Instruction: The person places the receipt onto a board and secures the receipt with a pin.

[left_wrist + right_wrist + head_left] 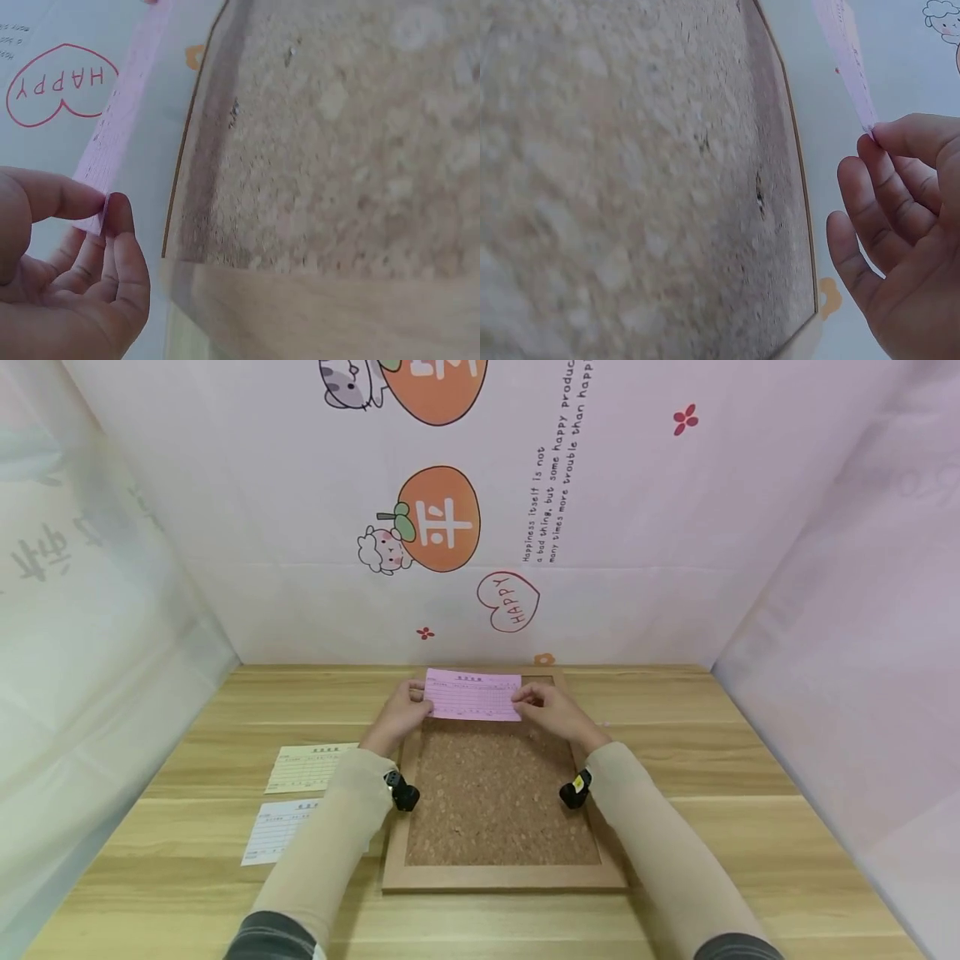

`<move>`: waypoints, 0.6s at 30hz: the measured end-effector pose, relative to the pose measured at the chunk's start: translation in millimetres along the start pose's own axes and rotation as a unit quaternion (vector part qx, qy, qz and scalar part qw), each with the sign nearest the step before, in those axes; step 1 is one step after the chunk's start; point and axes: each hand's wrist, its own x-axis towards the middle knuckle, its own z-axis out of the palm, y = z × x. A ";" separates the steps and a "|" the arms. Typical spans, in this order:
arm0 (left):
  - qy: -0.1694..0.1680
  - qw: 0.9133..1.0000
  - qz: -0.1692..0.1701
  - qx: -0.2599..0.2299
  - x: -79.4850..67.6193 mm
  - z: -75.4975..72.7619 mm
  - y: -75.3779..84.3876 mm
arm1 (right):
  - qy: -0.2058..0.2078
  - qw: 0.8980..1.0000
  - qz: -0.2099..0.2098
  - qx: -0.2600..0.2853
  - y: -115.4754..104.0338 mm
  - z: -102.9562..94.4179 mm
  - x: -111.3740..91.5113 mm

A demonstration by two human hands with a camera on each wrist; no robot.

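Note:
A pink printed form slip (472,696) is stretched between both hands over the far end of a wood-framed cork board (502,802). My left hand (403,714) pinches its left edge between thumb and index finger. At the opposite edge, my right hand (553,710) pinches the paper the same way. The left wrist view shows the slip (124,112) nearly edge-on, with the left hand (82,270) beside the board's frame. In the right wrist view the right hand (904,217) grips the paper's corner with thumb and index fingertip, its other fingers loosely bent.
To the left of the board, a yellow form slip (307,768) and a white form slip (273,831) lie on the wooden table (750,843), partly covered by the left sleeve. A printed cloth backdrop (615,527) rises behind the table's far edge.

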 end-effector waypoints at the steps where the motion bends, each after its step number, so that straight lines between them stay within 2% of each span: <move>1: 0.004 1.000 0.005 0.015 -0.8 -0.2 0.1 | -0.002 1.000 0.003 -0.004 0.2 -1.2 -0.4; 7: 0.005 0.996 0.020 0.091 -6.7 -1.4 5.2 | -0.014 1.000 0.009 -0.012 5.7 -7.6 0.6; 12: -0.002 0.992 0.040 0.122 -8.2 -1.8 8.3 | -0.025 1.000 0.010 -0.002 7.3 -12.3 0.7; 18: -0.021 0.984 0.057 0.167 -2.7 -0.1 5.7 | -0.028 0.999 0.003 -0.028 11.9 -18.4 0.8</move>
